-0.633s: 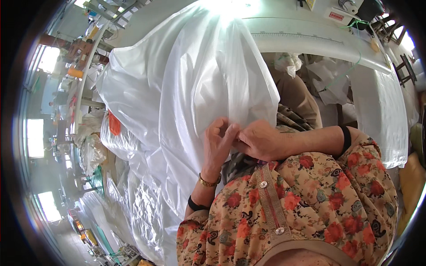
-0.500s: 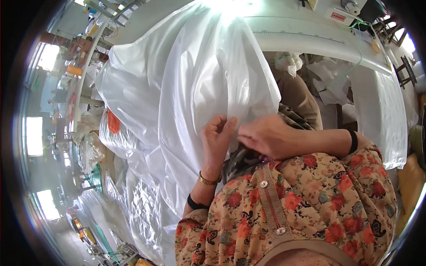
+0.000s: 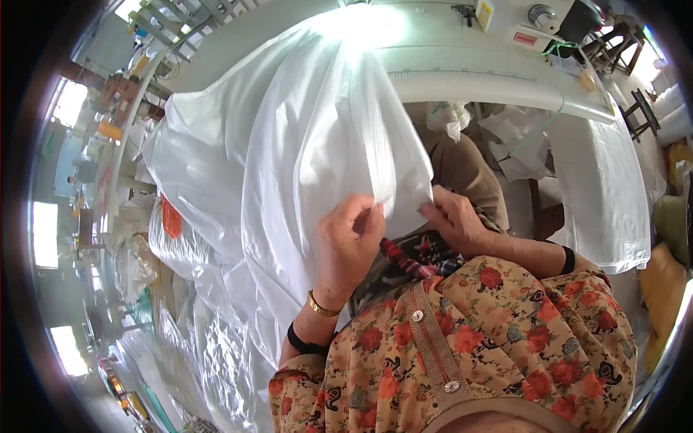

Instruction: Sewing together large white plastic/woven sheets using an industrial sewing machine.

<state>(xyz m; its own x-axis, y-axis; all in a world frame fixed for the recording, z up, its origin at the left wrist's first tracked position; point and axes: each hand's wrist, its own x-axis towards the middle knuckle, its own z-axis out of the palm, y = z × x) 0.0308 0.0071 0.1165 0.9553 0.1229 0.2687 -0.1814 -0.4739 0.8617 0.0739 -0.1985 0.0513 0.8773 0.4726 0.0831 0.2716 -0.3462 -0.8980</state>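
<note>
A large sheet of shiny white fabric (image 3: 289,144) drapes from the sewing table (image 3: 447,54) down over my lap. My left hand (image 3: 351,234) pinches its near edge between thumb and fingers. To the right, my right hand (image 3: 456,219) has its fingers bent closed around the fabric's right-hand edge, thumb toward the cloth. Between the hands the edge hangs in soft folds. Up at the table, the fabric gathers under a bright lamp (image 3: 361,25), whose glare hides what is there.
A ruler strip (image 3: 462,73) runs along the table's front. The sewing machine's pale body (image 3: 509,18) stands at the far right. Folded white material (image 3: 603,195) hangs on the right. Crinkled clear plastic (image 3: 227,361) lies at lower left, and a crumpled white bundle (image 3: 449,119) sits below the table.
My right hand has moved right, away from my left hand, onto the fabric's right edge. My left hand keeps its pinch, slightly lower. The whole view has shifted a little.
</note>
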